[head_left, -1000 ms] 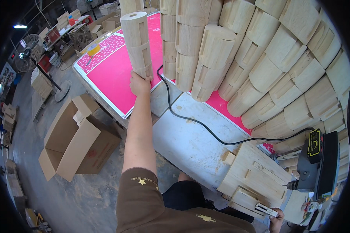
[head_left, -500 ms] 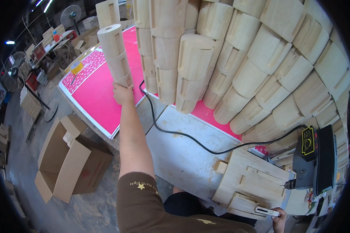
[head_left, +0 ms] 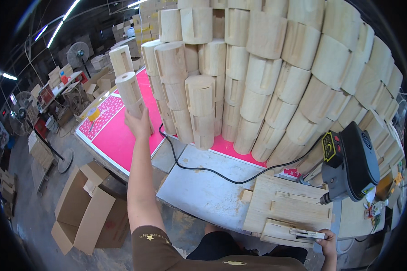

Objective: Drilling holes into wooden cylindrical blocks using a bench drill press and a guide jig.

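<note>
The left hand (head_left: 138, 124) has carried its wooden cylinder (head_left: 130, 94) toward the stack (head_left: 257, 81).

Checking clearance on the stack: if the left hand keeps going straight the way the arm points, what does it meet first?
Probably the upright wooden piece behind the cylinder that the left hand holds, though depth is unclear.

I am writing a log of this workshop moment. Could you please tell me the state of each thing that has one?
Left hand: raised, gripping a wooden cylinder.
Cylinder: upright, held beside the stack.
Stack: piled high, standing on the pink table.
Right hand: resting on a jig clamp.
Drill press: over the jig, not touching it.
Cardboard box: open, on the floor.
</note>
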Demonstrator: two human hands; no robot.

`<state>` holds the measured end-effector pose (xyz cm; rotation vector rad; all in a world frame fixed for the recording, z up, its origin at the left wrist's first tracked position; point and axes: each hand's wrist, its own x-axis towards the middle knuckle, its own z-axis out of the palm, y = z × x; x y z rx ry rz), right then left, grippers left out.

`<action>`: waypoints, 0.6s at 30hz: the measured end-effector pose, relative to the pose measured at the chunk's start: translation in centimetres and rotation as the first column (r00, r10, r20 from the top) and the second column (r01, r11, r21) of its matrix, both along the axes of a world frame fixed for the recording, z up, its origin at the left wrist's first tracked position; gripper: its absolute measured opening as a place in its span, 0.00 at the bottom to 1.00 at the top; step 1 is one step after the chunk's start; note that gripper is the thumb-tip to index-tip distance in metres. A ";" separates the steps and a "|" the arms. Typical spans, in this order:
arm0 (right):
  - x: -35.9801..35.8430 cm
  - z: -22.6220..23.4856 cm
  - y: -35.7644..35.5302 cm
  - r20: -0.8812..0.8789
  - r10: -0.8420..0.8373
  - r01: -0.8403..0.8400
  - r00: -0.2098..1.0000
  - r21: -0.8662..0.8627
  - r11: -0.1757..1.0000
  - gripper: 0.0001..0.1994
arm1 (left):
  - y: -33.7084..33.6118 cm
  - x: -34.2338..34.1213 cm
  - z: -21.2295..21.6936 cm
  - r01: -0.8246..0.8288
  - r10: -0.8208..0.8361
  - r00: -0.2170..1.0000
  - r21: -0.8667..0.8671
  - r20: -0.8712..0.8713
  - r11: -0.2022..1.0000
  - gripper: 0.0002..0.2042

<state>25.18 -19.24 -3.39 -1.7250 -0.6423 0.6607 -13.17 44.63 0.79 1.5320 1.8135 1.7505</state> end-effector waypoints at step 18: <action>-0.3 -0.2 0.0 -0.095 0.015 -0.013 0.995 0.028 1.000 0.11 | -1.3 15.3 31.3 0.328 -0.306 0.944 0.401 -0.120 0.855 0.42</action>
